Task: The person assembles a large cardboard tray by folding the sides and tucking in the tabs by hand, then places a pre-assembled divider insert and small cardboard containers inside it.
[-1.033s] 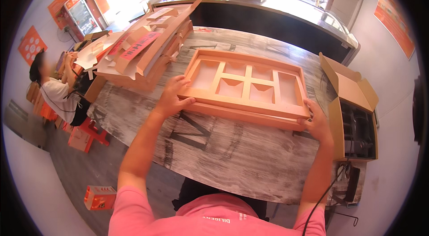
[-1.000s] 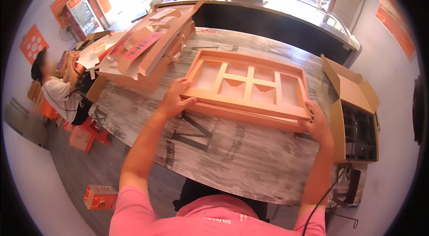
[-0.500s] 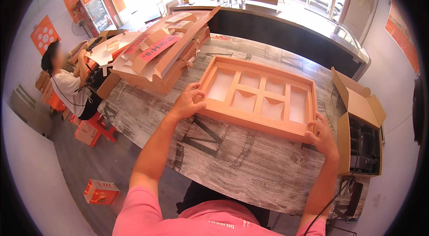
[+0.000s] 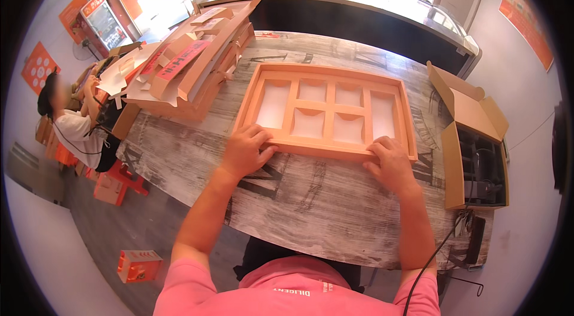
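L hand [image 4: 246, 151] half-curled, grips box [image 4: 323, 151] rim @ 7 o'clock; R hand [image 4: 391, 165] ditto @ 5 o'clock.

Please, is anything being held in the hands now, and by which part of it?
Yes, the shallow cardboard tray is held by its near side: the left hand at the left corner, the right hand toward the right end.

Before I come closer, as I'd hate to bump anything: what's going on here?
A person's left hand is at the near left corner of a shallow orange tray, the right hand farther along its near edge. The tray lies on the table with a six-compartment insert inside. A cardboard stack is to its left, an open box to its right.
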{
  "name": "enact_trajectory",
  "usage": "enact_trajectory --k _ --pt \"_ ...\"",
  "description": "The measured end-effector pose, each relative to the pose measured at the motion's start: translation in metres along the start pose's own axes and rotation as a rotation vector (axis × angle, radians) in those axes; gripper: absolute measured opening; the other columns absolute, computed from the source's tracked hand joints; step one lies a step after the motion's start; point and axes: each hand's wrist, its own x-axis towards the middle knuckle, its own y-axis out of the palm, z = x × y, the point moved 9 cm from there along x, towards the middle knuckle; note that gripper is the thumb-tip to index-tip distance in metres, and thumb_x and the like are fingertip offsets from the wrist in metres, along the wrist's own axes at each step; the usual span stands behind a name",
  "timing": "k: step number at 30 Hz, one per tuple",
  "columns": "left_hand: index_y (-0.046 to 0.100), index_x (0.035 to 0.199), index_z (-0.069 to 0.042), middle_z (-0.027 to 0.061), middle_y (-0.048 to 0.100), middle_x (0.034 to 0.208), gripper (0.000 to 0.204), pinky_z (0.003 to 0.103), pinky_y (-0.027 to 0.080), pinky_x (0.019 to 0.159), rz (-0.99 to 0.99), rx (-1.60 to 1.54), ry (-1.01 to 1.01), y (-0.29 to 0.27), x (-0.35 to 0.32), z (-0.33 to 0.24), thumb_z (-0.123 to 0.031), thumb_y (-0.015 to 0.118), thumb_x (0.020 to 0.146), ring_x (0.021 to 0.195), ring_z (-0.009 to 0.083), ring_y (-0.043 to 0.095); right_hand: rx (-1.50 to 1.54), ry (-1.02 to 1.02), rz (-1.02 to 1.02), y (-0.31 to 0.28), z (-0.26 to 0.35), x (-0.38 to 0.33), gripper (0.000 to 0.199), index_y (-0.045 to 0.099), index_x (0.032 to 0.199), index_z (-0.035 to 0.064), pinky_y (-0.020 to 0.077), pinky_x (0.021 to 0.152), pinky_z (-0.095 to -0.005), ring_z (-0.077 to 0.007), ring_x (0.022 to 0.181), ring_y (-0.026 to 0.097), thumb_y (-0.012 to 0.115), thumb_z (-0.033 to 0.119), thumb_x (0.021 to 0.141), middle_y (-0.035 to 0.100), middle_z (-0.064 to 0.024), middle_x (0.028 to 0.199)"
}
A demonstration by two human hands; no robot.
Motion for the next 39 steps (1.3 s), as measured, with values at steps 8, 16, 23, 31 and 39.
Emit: enact_trajectory --k 8,16,23,31,39 --pt "0.074 0.112 -0.009 0.0127 0.071 0.12 0.038 0.049 0.052 0.102 0.01 -0.018 -0.015 -0.01 0.007 0.011 -0.036 0.084 0.086 0.114 0.0367 0.066 0.066 0.159 0.057 0.005 -0.024 -0.005 0.034 0.074 0.107 0.0069 0.0497 0.099 -0.0471 -0.0342 0.111 0.063 0.088 0.015 0.077 0.068 -0.0091 0.11" --pt "0.07 0.134 -0.008 0.0202 0.063 0.143 0.067 0.063 0.03 0.122 0.441 0.226 -0.186 0.023 0.012 0.029 -0.065 0.06 0.1 0.137 0.038 0.056 -0.248 0.212 -0.057 -0.007 -0.022 -0.01 0.067 0.068 0.128 0.0028 0.0441 0.108 -0.0492 -0.0344 0.126 0.058 0.093 0.035 0.075 0.065 -0.0142 0.128" --pt "0.063 0.145 -0.012 0.0178 0.058 0.152 0.067 0.066 0.026 0.125 0.328 0.207 -0.176 0.026 0.036 0.058 -0.063 0.057 0.102 0.145 0.0368 0.051 -0.316 0.262 -0.004 0.001 -0.024 -0.011 0.077 0.065 0.136 0.0026 0.0381 0.115 -0.0491 -0.0343 0.132 0.055 0.094 0.04 0.075 0.063 -0.0183 0.136" --pt "0.065 0.141 -0.01 0.0178 0.059 0.151 0.062 0.063 0.03 0.123 0.456 0.153 -0.134 0.031 0.042 0.062 -0.058 0.06 0.102 0.141 0.034 0.054 -0.301 0.326 -0.03 0.003 -0.054 -0.015 0.072 0.063 0.139 0.0037 0.0347 0.121 -0.0524 -0.0381 0.142 0.047 0.092 0.026 0.077 0.054 -0.0178 0.15" --pt "0.07 0.133 -0.007 0.0207 0.064 0.143 0.066 0.053 0.041 0.116 0.35 -0.013 0.118 -0.003 -0.002 0.017 -0.06 0.07 0.094 0.133 0.0385 0.059 -0.339 0.382 -0.26 0.004 -0.093 -0.021 0.068 0.058 0.145 0.007 0.0273 0.127 -0.0559 -0.0396 0.152 0.037 0.085 0.019 0.084 0.051 -0.0169 0.153"
